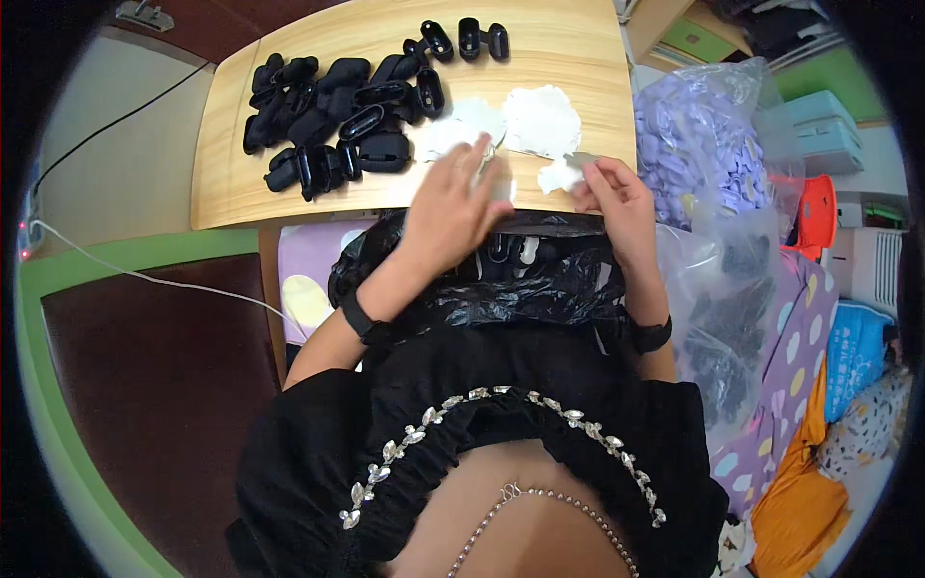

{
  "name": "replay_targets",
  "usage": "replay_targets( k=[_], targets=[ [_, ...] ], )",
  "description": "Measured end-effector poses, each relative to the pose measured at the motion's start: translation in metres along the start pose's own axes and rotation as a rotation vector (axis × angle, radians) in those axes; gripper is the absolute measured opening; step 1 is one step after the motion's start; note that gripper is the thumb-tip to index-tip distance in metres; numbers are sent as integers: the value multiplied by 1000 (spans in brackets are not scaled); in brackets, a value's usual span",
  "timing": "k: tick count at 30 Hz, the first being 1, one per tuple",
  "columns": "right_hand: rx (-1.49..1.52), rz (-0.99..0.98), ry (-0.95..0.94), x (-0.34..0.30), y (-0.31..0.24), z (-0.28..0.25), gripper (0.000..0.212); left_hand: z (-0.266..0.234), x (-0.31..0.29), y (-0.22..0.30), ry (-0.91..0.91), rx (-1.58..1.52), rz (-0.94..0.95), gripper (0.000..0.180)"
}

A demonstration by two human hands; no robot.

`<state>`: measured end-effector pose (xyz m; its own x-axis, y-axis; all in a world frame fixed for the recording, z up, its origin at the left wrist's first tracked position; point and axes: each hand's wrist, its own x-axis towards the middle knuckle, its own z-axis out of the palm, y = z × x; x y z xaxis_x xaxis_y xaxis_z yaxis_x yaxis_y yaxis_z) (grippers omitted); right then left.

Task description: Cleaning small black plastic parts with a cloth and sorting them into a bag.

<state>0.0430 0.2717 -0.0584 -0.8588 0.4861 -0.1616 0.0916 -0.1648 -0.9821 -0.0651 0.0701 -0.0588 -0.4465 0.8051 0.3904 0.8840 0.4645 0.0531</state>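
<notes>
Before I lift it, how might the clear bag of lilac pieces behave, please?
The clear bag would probably sag, as its plastic looks thin and wrinkled. The lilac pieces would likely shift, being many and jumbled.

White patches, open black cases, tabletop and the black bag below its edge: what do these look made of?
White patches: possibly paper or thin cloth; matte, with uneven edges, though the picture can't settle it.
Open black cases: likely hard plastic; glossy highlights.
Tabletop: wood or wood-look laminate; pale streaked grain.
Black bag: probably thin plastic film; shiny crinkles.
</notes>
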Motion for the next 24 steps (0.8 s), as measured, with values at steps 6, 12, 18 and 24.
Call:
replay_targets(
  k=[6, 12, 18, 24],
  targets=[
    [-294, -307, 37, -2, -2, -2, 14, -11, 20, -94, 217, 117, -332, 56],
    [-284, -172, -28, -9, -13, 7, 13, 1, 38, -135, -48, -63, -618, 55],
    [-282, -216, 16, -8, -27, 12, 12, -11, 47, -134, 309, -562, -567, 48],
    [-346, -612, 146, -2, -65, 28, 13, -58, 58, -75, 450, -943, -544, 41]
  ],
)
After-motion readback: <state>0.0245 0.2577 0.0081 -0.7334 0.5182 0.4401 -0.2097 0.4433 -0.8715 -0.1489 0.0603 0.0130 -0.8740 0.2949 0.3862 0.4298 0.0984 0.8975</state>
